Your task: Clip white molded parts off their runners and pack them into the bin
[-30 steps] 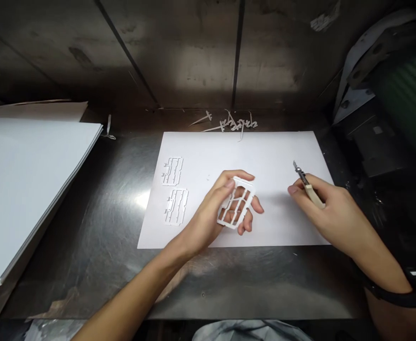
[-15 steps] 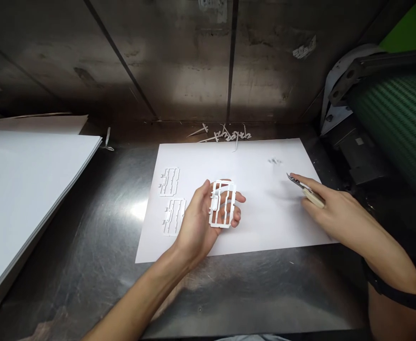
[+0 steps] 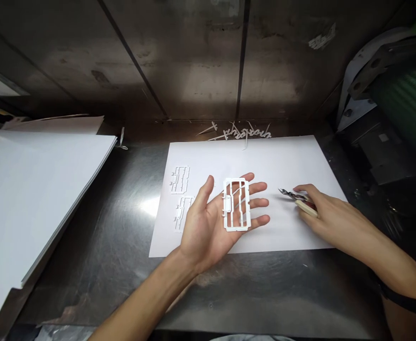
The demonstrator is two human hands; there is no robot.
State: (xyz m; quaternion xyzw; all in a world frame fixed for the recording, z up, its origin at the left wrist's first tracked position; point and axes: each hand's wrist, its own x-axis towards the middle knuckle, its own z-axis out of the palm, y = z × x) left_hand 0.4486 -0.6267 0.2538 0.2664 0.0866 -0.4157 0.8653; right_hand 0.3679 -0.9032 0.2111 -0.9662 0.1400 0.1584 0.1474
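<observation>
A white plastic frame (image 3: 247, 208) with slots lies across the upturned palm and fingers of my left hand (image 3: 218, 218), whose fingers are spread under it. To the right, my right hand (image 3: 330, 213) is closed round side cutters (image 3: 305, 207) with cream and dark red handles, their jaws pointing left above a white sheet (image 3: 278, 161). Two similar white frames lie on the sheet's left side: an upper one (image 3: 181, 180) and a lower one (image 3: 183, 210) partly hidden behind my left thumb and palm.
Thin white plastic scraps (image 3: 245, 133) are heaped behind the sheet, near the metal back wall (image 3: 193, 61). A stack of large white sheets (image 3: 44, 180) stands at left on the metal table (image 3: 104, 255). A green belt machine (image 3: 406, 104) is at back right.
The fingers of my left hand have spread out beneath the frame. My right hand with the cutters is a little lower. A blurred scrap above the sheet now lies at the heap's right end.
</observation>
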